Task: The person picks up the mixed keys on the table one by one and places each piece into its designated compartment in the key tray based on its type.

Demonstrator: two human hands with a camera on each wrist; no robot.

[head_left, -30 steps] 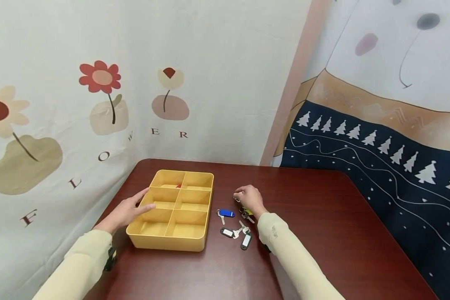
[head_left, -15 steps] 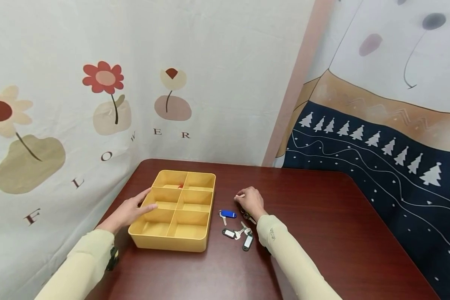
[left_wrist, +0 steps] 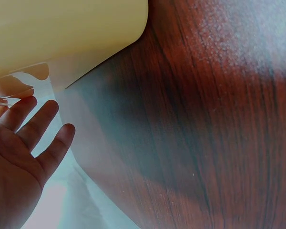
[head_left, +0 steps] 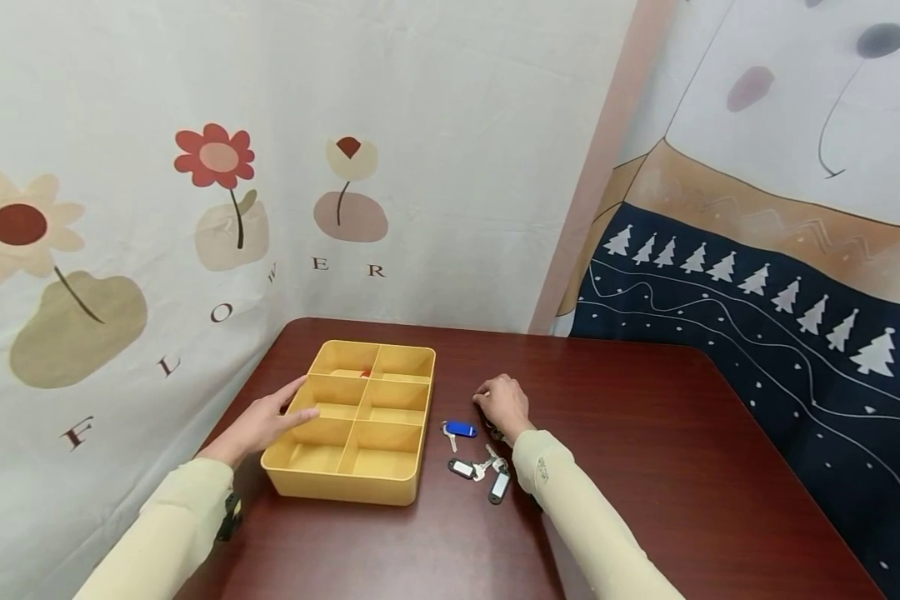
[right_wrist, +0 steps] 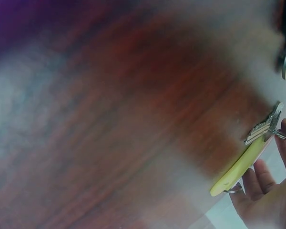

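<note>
A yellow divided box (head_left: pixel 337 487) stands left of the table's middle. My left hand (head_left: pixel 262 423) rests against its left side, thumb over the rim; in the left wrist view its fingers (left_wrist: pixel 47 117) are spread and fairly straight. My right hand (head_left: pixel 504 403) is low over the table, right of the box, and covers most of a key bunch. In the right wrist view its fingers pinch the ring of keys (right_wrist: pixel 264 130) with a yellow-green tag (right_wrist: pixel 238 169). Nearby lie a key with a blue tag (head_left: pixel 461 429) and keys with black-rimmed, white-labelled tags (head_left: pixel 499 487) (head_left: pixel 462 468).
A small red item (head_left: pixel 366 373) shows in the box's far-left compartment. The brown wooden table (head_left: pixel 630 433) extends to the right of my right arm. Patterned curtains (head_left: pixel 450 167) hang behind and beside the table.
My right hand stays over the key bunch, its fingertips shifting slightly; the yellow-green tag, visible under it earlier, is now hidden in the head view. The left hand and box keep their places.
</note>
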